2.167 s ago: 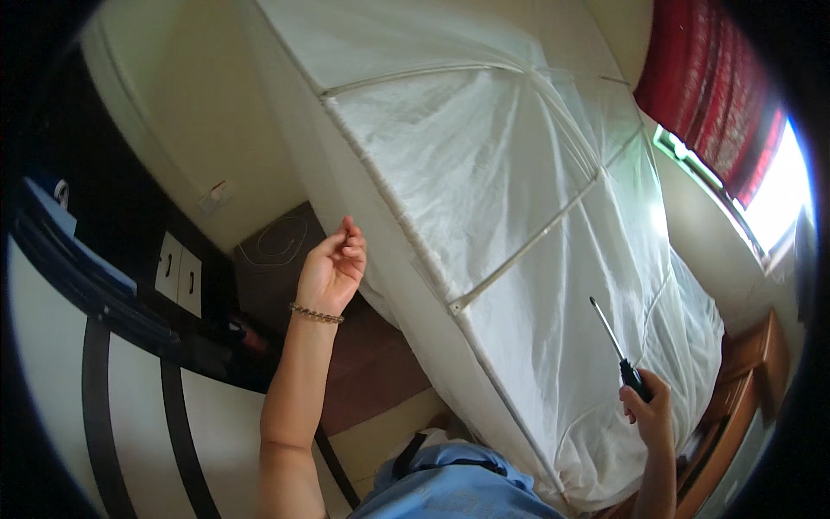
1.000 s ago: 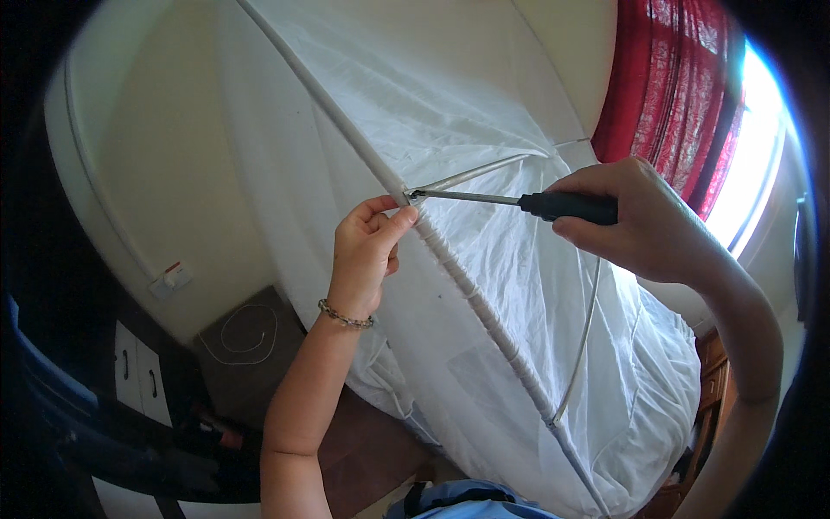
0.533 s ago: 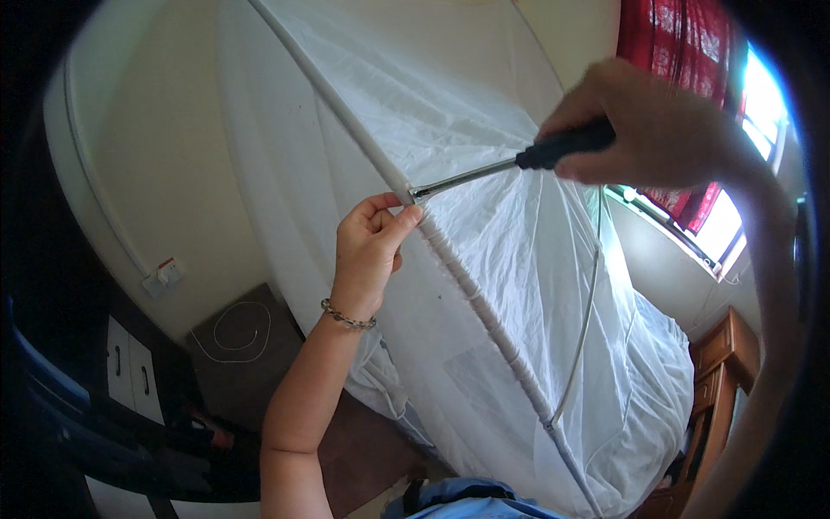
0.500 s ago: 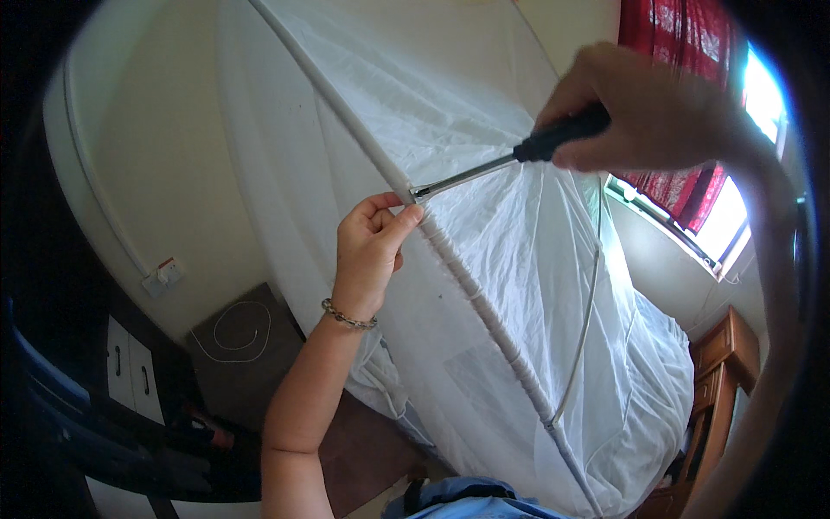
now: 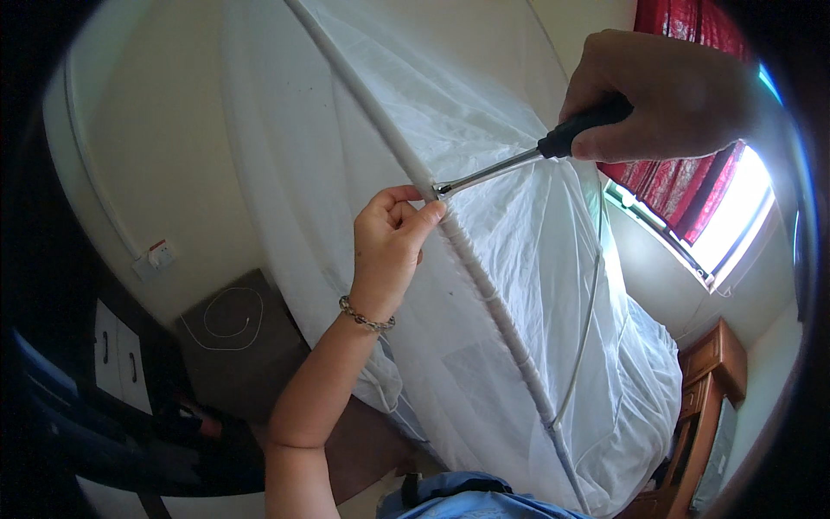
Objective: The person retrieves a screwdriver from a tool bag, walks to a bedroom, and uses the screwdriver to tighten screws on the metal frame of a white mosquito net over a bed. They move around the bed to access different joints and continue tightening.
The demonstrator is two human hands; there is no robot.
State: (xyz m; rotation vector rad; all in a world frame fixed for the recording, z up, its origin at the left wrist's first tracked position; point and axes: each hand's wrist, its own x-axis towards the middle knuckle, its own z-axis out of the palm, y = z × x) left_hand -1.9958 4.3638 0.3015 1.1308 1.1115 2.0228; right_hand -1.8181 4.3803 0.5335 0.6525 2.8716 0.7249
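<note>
A long white pole (image 5: 367,99) slants from the top down to the lower right, with thin white netting (image 5: 510,225) hanging along it. My left hand (image 5: 386,251) pinches the pole partway along, thumb and fingers on either side. A bead bracelet (image 5: 367,321) circles that wrist. My right hand (image 5: 661,95) is closed round the black handle of a ratchet wrench (image 5: 497,173). Its shiny metal head meets the pole just above my left thumb. Whatever fastener lies under the head is hidden.
A thinner rod (image 5: 590,320) joins the pole lower down. At right are a red curtain (image 5: 674,195), a bright window and wooden furniture (image 5: 713,355). A socket (image 5: 154,259) is on the left wall, above a dark surface with a white cable (image 5: 259,316).
The pole and both hands appear slightly farther right in view. The wrench still meets the pole at the same spot, and both hands keep their hold.
</note>
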